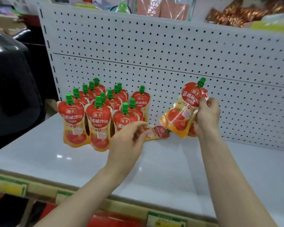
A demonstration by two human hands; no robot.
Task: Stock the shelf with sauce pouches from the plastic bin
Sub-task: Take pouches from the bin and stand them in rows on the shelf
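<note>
Standing pouches [97, 122] thirteen, held pouch [182, 110] one

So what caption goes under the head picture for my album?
Right hand holds pouches; left hand reaches for a fallen one on the shelf.

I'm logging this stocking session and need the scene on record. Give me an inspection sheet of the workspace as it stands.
Surface: white shelf, glossy, bare in front and to the right.
Job's things: standing sauce pouches in rows at the back left; one fallen pouch lying flat beside them; plastic bin not in view.
Clutter: nothing seen on the shelf.
Grippers: right hand holds a tilted pouch, with another pouch partly visible behind it; left hand reaches toward the fallen pouch, fingers curled, grip unclear.
Cables: nothing seen.
Surroundings: white pegboard back panel; price labels on the front rail; packaged goods above.
</note>
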